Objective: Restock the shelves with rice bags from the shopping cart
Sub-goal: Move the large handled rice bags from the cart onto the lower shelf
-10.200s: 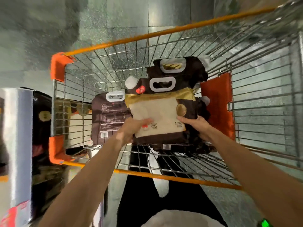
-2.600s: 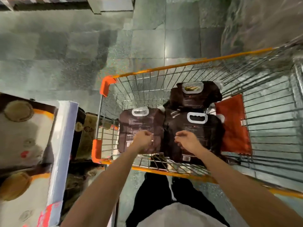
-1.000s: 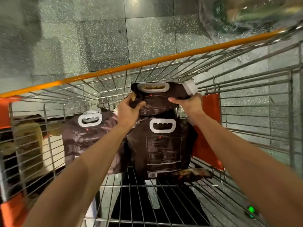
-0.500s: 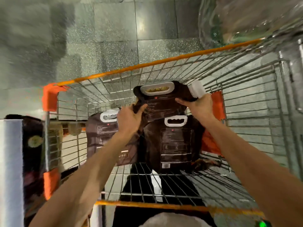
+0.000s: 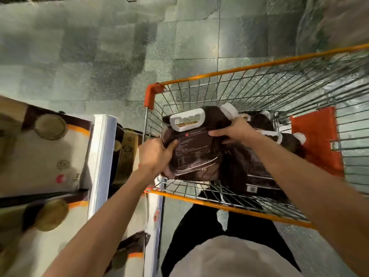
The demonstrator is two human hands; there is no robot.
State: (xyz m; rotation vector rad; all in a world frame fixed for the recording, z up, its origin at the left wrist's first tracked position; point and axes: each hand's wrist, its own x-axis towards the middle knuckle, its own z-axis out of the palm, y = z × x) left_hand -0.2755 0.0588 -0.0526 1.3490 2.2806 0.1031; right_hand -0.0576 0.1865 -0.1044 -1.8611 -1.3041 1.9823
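Left hand (image 5: 157, 154) and right hand (image 5: 235, 130) grasp the bag (image 5: 195, 148) at 9 and 2 o'clock over the cart (image 5: 219, 73); best supported underneath and swung level to the shelf (image 5: 101, 156) at 9 o'clock.

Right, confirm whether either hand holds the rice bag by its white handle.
No: the left hand and right hand grip the rice bag by its edges, and its white handle is untouched.

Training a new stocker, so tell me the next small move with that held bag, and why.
Probably carry the rice bag left over the cart rim toward the shelf: the left hand and right hand both grip it, and the shelf stands just left of the cart.
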